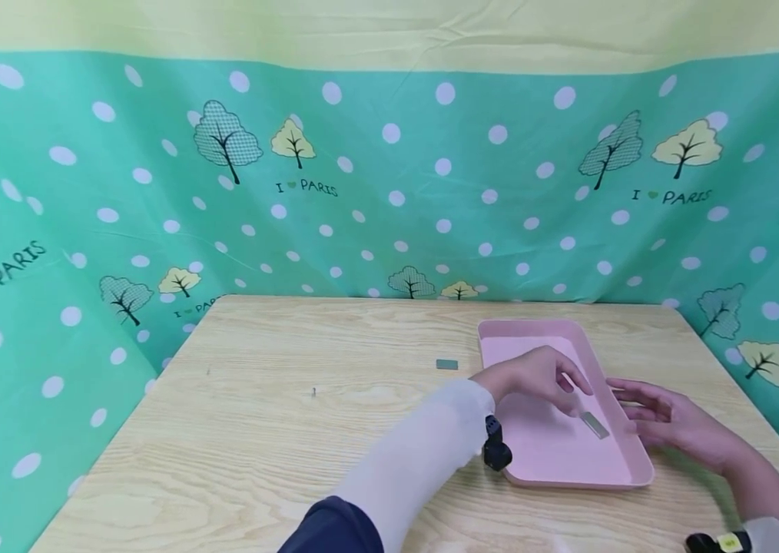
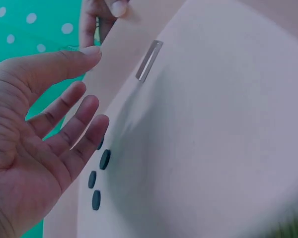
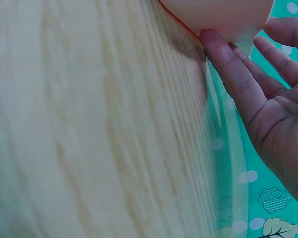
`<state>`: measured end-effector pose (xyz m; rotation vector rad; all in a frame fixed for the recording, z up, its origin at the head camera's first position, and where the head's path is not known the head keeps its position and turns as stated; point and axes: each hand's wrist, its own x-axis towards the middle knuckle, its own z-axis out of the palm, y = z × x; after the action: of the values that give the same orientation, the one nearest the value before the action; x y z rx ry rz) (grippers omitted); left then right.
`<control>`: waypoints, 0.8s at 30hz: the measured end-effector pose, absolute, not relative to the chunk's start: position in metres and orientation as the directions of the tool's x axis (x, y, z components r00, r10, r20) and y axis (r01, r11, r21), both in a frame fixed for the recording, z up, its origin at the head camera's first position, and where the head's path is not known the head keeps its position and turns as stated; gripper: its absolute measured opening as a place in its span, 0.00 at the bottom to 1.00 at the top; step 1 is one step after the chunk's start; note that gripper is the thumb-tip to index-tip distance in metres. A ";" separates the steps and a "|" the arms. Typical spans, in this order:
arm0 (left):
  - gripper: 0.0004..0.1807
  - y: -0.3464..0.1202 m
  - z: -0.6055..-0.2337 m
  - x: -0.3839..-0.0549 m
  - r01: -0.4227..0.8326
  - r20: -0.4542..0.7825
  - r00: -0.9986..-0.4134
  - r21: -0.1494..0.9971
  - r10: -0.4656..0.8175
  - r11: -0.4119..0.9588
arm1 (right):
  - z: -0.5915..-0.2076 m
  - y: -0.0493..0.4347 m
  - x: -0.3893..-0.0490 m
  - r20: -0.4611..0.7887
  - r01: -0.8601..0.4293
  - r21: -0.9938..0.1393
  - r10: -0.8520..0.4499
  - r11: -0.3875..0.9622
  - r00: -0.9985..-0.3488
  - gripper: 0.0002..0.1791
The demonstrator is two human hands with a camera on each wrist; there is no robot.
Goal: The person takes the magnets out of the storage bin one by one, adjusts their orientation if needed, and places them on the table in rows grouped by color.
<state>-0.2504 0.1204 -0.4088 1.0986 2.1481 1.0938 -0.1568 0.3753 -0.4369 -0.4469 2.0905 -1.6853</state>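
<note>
A pink rectangular tray lies on the table, and my left hand reaches in over it. That hand's fingers are spread and loosely bent, with nothing between thumb and fingertips in the left wrist view. Just beyond the fingertips, a small flat grey metal piece lies on the tray floor by the right wall. Several small dark discs show in the tray below the left fingers; the head view does not show them. My right hand touches the tray's right wall from outside, fingers extended.
A small grey-green rectangular piece lies on the wooden table left of the tray. Further left is a tiny dark speck. A green dotted curtain hangs behind and along both sides.
</note>
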 end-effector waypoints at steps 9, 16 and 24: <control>0.17 0.136 -0.417 -0.248 0.482 -0.079 -0.502 0.801 0.861 0.354 | -0.438 0.376 -0.157 -0.066 -0.019 -0.988 -0.531 0.153 -0.845 0.31; 0.18 0.143 -0.422 -0.244 0.500 -0.111 -0.486 0.778 0.867 0.380 | -0.440 0.376 -0.157 -0.072 -0.008 -0.989 -0.524 0.149 -0.849 0.31; 0.21 0.144 -0.427 -0.243 0.489 -0.162 -0.507 0.754 0.846 0.438 | -0.439 0.376 -0.157 -0.080 -0.001 -0.988 -0.511 0.156 -0.856 0.31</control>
<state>-0.2425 0.1443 -0.4269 1.1191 2.1638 0.8860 -0.1569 0.3758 -0.4390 -0.4871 2.0432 -1.7451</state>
